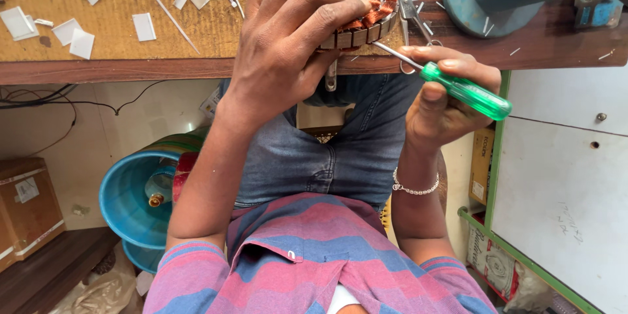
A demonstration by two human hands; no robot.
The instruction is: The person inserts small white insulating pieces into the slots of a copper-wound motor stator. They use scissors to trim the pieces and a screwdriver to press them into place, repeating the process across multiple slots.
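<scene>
Many paper slips [82,33]: white insulation pieces lie scattered over the workbench [118,70] at far left, well apart from both hands.
Left hand [288,46]: clenched down over the motor stator, fingers curled across its top, pinning it at the bench edge.
Motor stator [366,16]: round laminated core with copper-red windings, resting on the bench, mostly hidden under the left hand.
Right hand [445,98]: closed around the green handle of a screwdriver [466,90], its metal shaft angled up-left so the tip sits near the stator's rim.
Scissors [405,0]: lying just beside the stator.
Step in hand: probably working the tip at a slot.
Next move: seemingly calls for a steady left-hand hold and a small, careful push of the tip.
</scene>
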